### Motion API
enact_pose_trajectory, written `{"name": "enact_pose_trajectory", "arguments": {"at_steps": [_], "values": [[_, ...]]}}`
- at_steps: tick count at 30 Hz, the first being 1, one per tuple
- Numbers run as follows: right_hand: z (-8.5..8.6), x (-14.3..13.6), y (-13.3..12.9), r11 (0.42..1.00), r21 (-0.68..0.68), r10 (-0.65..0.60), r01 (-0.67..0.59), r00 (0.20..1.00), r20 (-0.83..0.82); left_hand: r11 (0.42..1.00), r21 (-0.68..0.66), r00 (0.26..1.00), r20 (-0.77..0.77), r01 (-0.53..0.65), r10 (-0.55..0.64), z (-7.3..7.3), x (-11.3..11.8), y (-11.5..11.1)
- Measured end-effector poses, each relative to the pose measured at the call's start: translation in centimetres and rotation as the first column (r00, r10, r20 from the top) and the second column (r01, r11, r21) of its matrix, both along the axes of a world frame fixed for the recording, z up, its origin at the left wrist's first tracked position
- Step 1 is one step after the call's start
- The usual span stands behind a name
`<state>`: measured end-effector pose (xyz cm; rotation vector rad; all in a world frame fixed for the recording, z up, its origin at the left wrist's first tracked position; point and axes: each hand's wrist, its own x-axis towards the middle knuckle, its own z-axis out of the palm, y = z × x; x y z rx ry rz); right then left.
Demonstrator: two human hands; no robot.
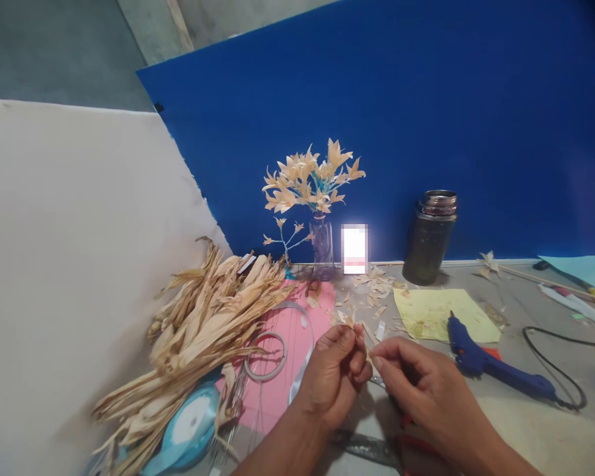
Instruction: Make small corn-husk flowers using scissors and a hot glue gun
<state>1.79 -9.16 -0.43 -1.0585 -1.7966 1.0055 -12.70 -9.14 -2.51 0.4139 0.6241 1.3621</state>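
Panel: matte, deep-blue upright sheet point(401, 119), standing behind the counter's back edge.
Counter: flat grey surface point(466, 274), strewn with pale scraps; front edge out of view.
Husk stock: thick bundle of dry, straw-coloured husks point(213, 311), heaped along the counter's left edge.
Backing sheet: flat pink paper point(250, 406), just right of the bundle, thin wires lying across it.
Flower bunch: pale husk blooms on light-blue stems point(310, 175), upright in a clear glass bottle point(322, 244) near the back edge.
Glue gun: dark-blue plastic glue gun point(490, 370), toward the counter's right edge, nozzle over a yellow paper sheet point(436, 311).
Flask: dark metal cylinder, lidless point(430, 241), near the back edge.
Left hand: curled hand point(334, 370) above mid-counter, fingers pinching a small, pale, petalled husk piece point(348, 318).
Right hand: bent hand point(421, 380) just beside the left, thumb and forefinger drawn together; whether anything fine lies between them, cannot tell.
Husk piece: at the left fingertips, above mid-counter, petals toward the back edge.
Handling: judged brittle; best gripped lightly at the base, petals left free, the left hand steady while the right makes small, even movements.
Clearance: right forearm best kept off the glue gun, possibly hot.
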Motion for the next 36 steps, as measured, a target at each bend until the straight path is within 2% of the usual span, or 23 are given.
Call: {"name": "enact_pose_trajectory", "arguments": {"at_steps": [9,13,24,31,36], "values": [[-0.4,-1.1,-0.4,0.998,-0.032,-0.049,0.048,0.998,-0.031,0.998,-0.002,0.998,-0.013,-0.055,0.055,-0.6,0.4,0.1],[-0.9,-1.4,-0.5,0.997,-0.048,-0.059,0.056,0.997,-0.058,0.998,-0.043,0.999,0.001,-0.042,0.042,-0.6,0.6,0.0],[-1.6,-1.2,-0.6,0.997,-0.053,-0.063,0.059,0.995,-0.08,0.998,-0.044,0.999,-0.033,-0.039,0.038,-0.9,0.8,-0.2],[-1.3,-1.3,-0.6,0.993,-0.065,-0.098,0.094,0.993,-0.062,0.997,-0.062,0.998,-0.031,-0.051,0.049,-1.0,0.8,-0.2],[-1.0,-1.1,-0.3,0.99,-0.056,-0.133,0.131,0.991,-0.027,0.998,-0.003,0.998,-0.011,-0.058,0.057,-0.6,0.9,-0.2]]}}
